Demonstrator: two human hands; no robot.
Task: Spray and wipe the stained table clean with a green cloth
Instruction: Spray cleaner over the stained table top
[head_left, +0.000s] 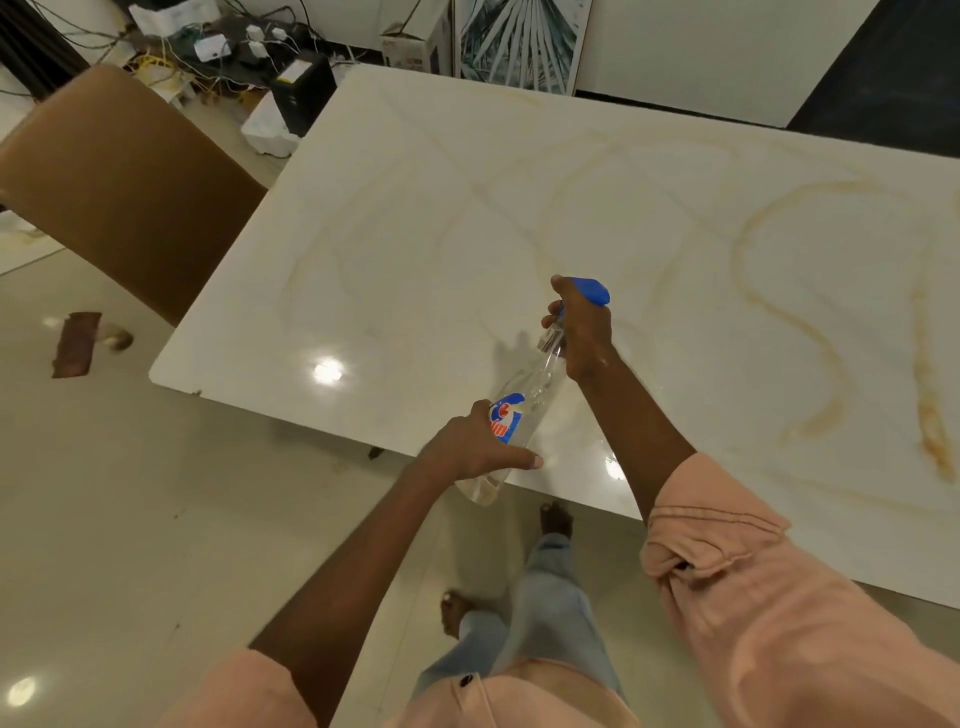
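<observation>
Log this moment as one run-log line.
phase: spraying | right hand: on blue trigger | left hand: holds spray bottle | table: stained | cloth: unseen

I count one spray bottle (524, 410), clear with a single blue trigger head, held in my two grips: my left grip (475, 447) at its lower body, my right grip (582, 332) at its neck. Under them lies one desk (415, 218), marked beyond my right grip with several tan stain loops (779, 312). Left of my left grip stands one brown chair (124, 176), with one brown scrap (75, 343) on the floor.
</observation>
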